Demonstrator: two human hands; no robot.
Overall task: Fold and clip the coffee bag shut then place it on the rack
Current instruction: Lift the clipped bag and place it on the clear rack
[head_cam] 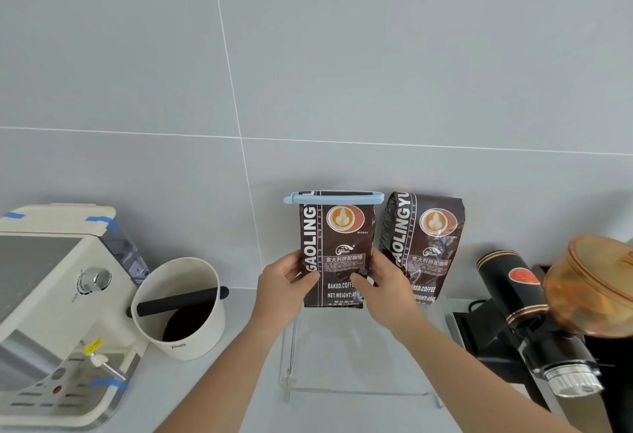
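Observation:
A dark brown coffee bag [337,244] stands upright at the middle of the view, its top folded and held by a light blue clip [334,197]. My left hand [286,287] grips its left edge and my right hand [383,290] grips its right edge, thumbs on the front. The bag's bottom edge is over the back of a clear acrylic rack [291,364]; whether it rests on the rack I cannot tell. A second, unclipped coffee bag [423,244] stands on the rack just to the right, leaning against the wall.
A white knock box [181,309] with a black bar sits to the left, beside a cream espresso machine [51,312]. A black grinder [524,316] with an amber hopper [596,288] stands at the right. The grey tiled wall is close behind the bags.

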